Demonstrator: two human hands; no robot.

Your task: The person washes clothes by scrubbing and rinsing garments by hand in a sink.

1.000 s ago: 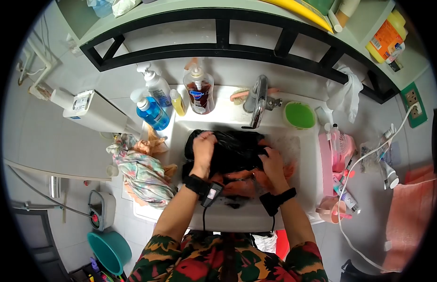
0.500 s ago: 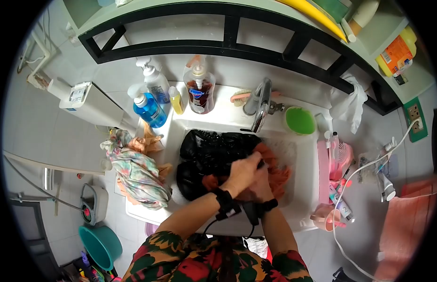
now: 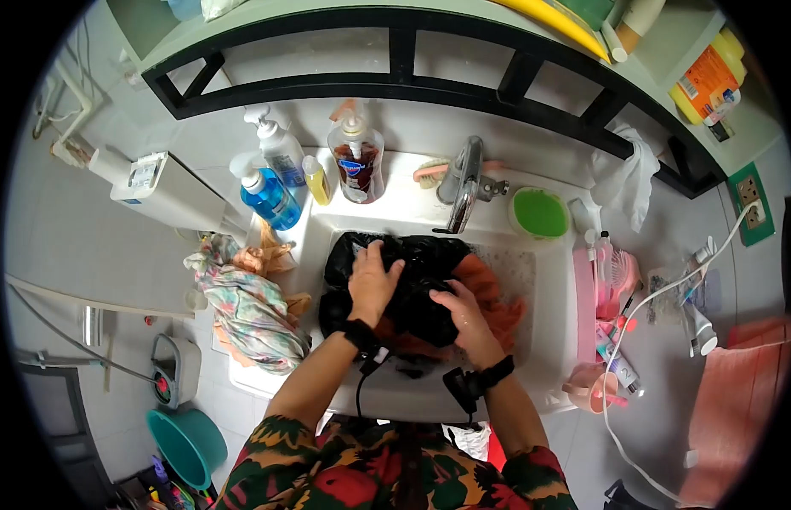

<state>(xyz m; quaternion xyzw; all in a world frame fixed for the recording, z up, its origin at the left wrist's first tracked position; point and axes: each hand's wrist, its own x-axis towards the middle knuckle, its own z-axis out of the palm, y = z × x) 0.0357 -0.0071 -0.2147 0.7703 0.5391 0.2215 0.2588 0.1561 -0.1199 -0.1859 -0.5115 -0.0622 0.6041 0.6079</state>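
A wet, shiny black garment [image 3: 421, 293] lies bunched in the white sink [image 3: 387, 399], with a rust-orange cloth [image 3: 493, 297] beside and partly under it. My left hand [image 3: 374, 285] rests on top of the black garment, its fingers spread and open. On the other side, my right hand [image 3: 465, 319] is closed on a bunched fold of the same garment; some of its fingers are hidden by the cloth. Both wrists wear black straps with small devices. The faucet [image 3: 468, 183] stands behind the hands, its spout pointing over the basin.
Pump bottles, one blue [image 3: 272, 202] and one dark red [image 3: 359, 166], line the sink's back left. A damp patterned cloth [image 3: 255, 319] lies on the left rim. A green soap dish [image 3: 538, 212] sits at back right. A white cable [image 3: 612, 425] hangs on the right.
My hands, close together over the right part of the garment before, are now apart. The left moved left and spread its fingers; the black fabric is bunched nearer the middle.
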